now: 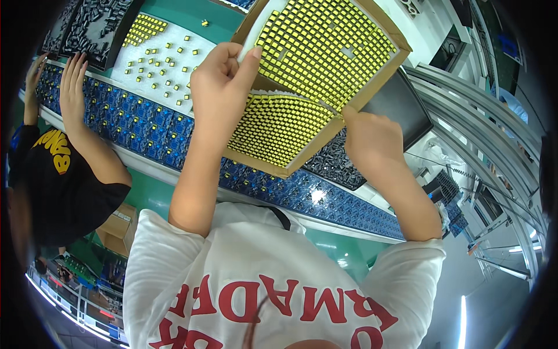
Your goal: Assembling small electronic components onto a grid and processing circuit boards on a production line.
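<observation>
A shallow cardboard box (381, 72) holds rows of small yellow-topped block components (325, 46). A white foam sheet (249, 43) carrying these blocks is lifted and tilted above a second packed layer of yellow blocks (273, 131). My left hand (224, 81) pinches the sheet's left edge between thumb and fingers. At the sheet's lower right corner, beside the box wall, my right hand (374, 139) is closed; its fingertips are partly hidden, and the sheet's corner appears to be in them. A few gaps show among the upper blocks.
Blue circuit boards (145, 128) line the bench edge under the box. Loose yellow blocks lie on a white foam sheet (122, 70) at left. Black bins (107, 55) hold dark cylindrical parts. At left a co-worker's hands (72, 87) reach over the boards. Metal rails (465, 96) curve at right.
</observation>
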